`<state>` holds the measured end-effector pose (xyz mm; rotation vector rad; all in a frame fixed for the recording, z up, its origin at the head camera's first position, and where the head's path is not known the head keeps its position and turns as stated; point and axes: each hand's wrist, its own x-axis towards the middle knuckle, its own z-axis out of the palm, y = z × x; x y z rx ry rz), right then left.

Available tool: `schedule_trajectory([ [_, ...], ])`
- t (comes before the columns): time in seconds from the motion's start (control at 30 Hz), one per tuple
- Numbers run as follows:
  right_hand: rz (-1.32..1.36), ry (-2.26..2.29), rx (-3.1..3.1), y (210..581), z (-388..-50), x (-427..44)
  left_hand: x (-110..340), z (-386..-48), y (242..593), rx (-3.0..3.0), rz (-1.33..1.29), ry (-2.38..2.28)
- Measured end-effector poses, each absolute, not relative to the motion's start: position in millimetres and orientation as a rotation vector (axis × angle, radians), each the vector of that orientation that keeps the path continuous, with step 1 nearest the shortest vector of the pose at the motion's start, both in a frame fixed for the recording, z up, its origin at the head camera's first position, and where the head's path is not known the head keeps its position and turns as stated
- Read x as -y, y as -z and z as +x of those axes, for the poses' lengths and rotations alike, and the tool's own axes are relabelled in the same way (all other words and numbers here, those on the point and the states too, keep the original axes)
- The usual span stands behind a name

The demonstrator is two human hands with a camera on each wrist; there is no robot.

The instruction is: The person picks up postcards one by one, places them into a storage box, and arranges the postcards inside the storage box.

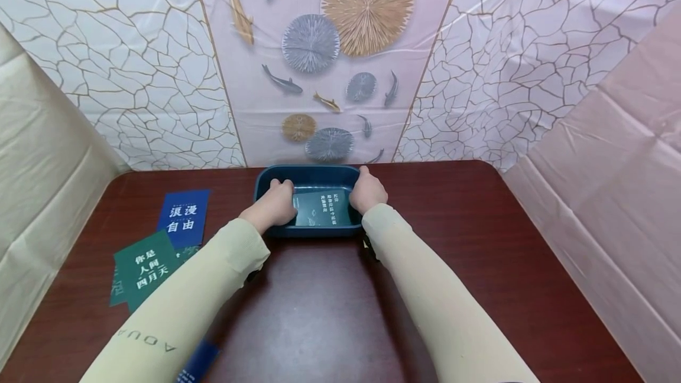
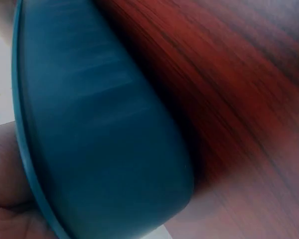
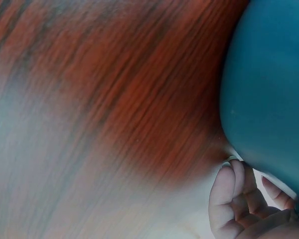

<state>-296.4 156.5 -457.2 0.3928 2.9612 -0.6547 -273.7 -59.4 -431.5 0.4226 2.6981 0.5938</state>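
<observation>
Two sleeves point(image 1: 441, 294) are lying nearest, spanning the counter point(image 1: 314, 306). The tray point(image 1: 314, 233) is sitting at the counter's far edge, its long axis running left to right between both hands. The right hand point(image 1: 368, 191) is gripping the right end, fingers bending against the outer wall. The left hand point(image 1: 272, 204) is curling over the left end; whether it is pinching tray or card, I cannot tell from here. Neither hand is nearer. Count: one tray; at least one inner card point(image 1: 314, 208); two blue cards point(image 1: 183, 217), one partly hiding behind a sleeve; one green card point(image 1: 146, 268) overlying other green edges, their number staying unclear.
</observation>
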Motion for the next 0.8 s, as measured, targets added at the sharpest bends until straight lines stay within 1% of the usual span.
schedule_trajectory([
  [0.2, 0.403, 0.661, -2.952, 458, -296, -157, 54, -278, 437, -2.731, 0.495, -0.449],
  [0.6, 0.408, 0.673, -2.943, 452, -292, -153, 47, -276, 438, -2.769, 0.48, -0.329],
  [0.8, 0.412, 0.68, -2.946, 454, -293, -154, 46, -278, 439, -2.775, 0.543, -0.287],
])
